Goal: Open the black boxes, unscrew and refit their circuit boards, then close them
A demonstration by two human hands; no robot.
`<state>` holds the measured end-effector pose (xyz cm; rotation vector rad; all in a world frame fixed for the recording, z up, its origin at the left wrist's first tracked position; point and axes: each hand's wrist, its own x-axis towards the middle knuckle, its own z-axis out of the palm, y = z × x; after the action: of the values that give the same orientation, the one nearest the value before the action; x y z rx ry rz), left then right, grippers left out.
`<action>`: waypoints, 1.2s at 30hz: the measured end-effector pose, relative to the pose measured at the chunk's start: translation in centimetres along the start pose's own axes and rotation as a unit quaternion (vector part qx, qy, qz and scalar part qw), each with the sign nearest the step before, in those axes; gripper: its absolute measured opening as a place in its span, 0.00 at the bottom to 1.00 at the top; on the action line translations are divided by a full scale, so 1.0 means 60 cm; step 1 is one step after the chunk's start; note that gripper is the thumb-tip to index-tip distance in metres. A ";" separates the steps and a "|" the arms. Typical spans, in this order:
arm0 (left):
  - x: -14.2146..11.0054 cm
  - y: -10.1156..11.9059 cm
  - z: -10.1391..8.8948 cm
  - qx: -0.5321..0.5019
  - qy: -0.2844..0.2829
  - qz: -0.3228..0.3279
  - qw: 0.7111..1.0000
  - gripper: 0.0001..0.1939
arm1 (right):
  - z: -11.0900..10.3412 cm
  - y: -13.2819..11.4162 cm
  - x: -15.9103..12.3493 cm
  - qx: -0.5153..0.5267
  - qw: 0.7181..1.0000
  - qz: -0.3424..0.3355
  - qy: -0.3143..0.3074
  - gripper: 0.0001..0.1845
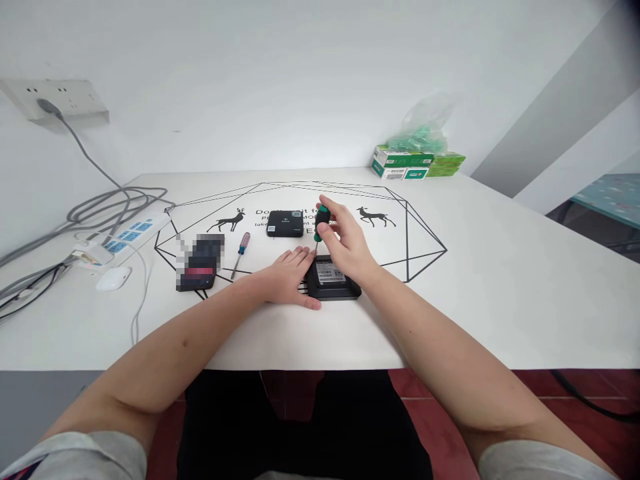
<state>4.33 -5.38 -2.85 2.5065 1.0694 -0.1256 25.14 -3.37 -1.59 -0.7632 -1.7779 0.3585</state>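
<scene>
My right hand (345,237) is closed around the black and green handle of a screwdriver (323,217), held nearly upright. Its thin shaft points down at the upper left corner of a black square electronic box (333,279), which shows a white printed label. Fingers stretched, my left hand (290,275) lies flat along the left side of this box, touching its edge. Behind them sits a second, smaller black box (285,224) with small stickers. Another screwdriver (241,255), with a clear reddish and blue handle, lies to the left of my left hand.
A partly blurred phone (200,263) lies on the left. Beyond it are a white earphone case (114,279), a power strip (133,233) and coiled grey cables (100,207). Green and white boxes (403,162) with a plastic bag stand against the wall. The white table (500,287) ends in front of me.
</scene>
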 end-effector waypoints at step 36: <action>-0.001 0.000 0.000 0.003 0.008 0.004 1.000 0.78 | -0.002 -0.007 0.002 -0.021 0.999 0.014 0.025 0.29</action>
<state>4.28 -5.44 -2.86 2.5204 1.0675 -0.1081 25.10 -3.60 -1.23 -0.8207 -1.7329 0.3197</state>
